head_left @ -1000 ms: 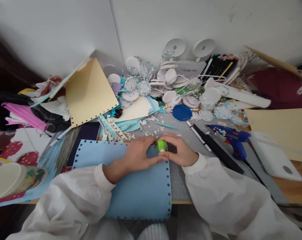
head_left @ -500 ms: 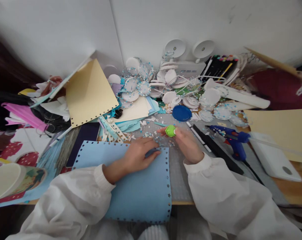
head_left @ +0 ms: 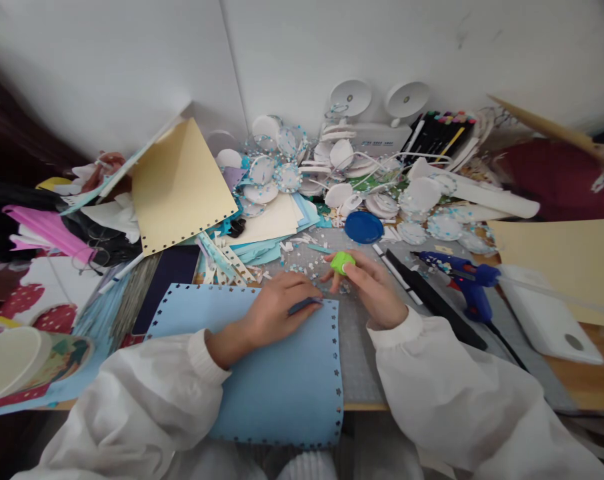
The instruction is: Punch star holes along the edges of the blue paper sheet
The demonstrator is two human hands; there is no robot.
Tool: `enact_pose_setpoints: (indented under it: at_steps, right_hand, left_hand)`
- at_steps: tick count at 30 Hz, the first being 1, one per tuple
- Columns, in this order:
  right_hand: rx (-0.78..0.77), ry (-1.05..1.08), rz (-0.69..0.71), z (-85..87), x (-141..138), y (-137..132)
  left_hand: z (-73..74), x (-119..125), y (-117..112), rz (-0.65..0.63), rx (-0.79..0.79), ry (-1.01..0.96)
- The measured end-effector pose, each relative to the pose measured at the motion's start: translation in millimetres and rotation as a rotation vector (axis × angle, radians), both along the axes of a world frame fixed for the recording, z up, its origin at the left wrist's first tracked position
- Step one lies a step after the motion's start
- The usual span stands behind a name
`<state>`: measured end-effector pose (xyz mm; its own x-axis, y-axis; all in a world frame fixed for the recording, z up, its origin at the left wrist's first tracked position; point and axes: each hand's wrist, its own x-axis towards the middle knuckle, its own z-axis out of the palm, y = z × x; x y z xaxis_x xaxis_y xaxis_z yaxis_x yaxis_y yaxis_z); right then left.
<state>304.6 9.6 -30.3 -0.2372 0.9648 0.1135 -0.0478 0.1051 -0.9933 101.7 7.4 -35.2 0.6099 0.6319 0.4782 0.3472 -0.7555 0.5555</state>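
Note:
A light blue card sheet (head_left: pixel 277 373) with star-shaped holes punched along its edges lies in front of me on the table. My left hand (head_left: pixel 277 308) rests on its upper right corner, fingers pinched on the edge and lifting it slightly. My right hand (head_left: pixel 369 287) is closed round a small green punch (head_left: pixel 343 261), held just above the table beyond the sheet's corner. Tiny blue and white punched bits (head_left: pixel 307 267) lie scattered under and around the punch.
A blue glue gun (head_left: pixel 465 277) and black strips (head_left: pixel 432 297) lie to the right. A blue lid (head_left: pixel 363 226), white paper discs (head_left: pixel 342 190), a cream sheet (head_left: pixel 179 183) and paper scraps crowd the back. A white board (head_left: pixel 547 320) sits far right, coloured papers left.
My right hand took the green punch off the sheet's right edge and moved it up and to the right. My left hand stayed on the sheet and now pinches its corner.

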Motion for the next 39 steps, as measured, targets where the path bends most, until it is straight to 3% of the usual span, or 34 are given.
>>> enact_pose_setpoints:
  at_steps: [6, 12, 15, 20, 24, 27, 29, 31, 35, 39]
  right_hand:
    - [0.092, -0.111, -0.122, 2.8, -2, 0]
    - [0.492, -0.575, -0.180, -10.5, -1, 9]
    - [0.535, -0.708, -0.184, -18.2, 1, 14]
    - [0.522, -0.751, -0.231, -25.8, 6, 21]
    - [0.522, -0.779, -0.238, -32.2, 7, 23]
    - [0.531, -0.767, -0.259, -35.4, 6, 24]
    - [0.541, -0.746, -0.290, -34.0, 5, 24]
    - [0.562, -0.717, -0.327, -27.9, 5, 24]
    - [0.591, -0.482, -0.345, -2.6, 10, 11]
    - [0.229, -0.094, -0.061, 22.4, 24, -23]
  left_hand:
    - [2.6, 0, -2, 0.058, -0.115, 0.013]
    - [4.1, -2, 2, 0.033, -0.141, 0.035]
    - [11.8, -5, 4, 0.000, -0.126, 0.044]
    - [47.1, -14, -7, -0.042, -0.084, 0.000]
    - [87.3, -26, -34, -0.138, -0.064, 0.093]
    - [108.9, -33, -54, -0.209, -0.038, 0.174]
    - [115.8, -35, -63, -0.143, -0.011, 0.158]
    - [117.7, -34, -68, 0.018, -0.004, 0.093]
    - [114.4, -29, -70, 0.356, -0.211, -0.118]
    - [109.7, -27, -78, 0.405, -0.410, -0.281]
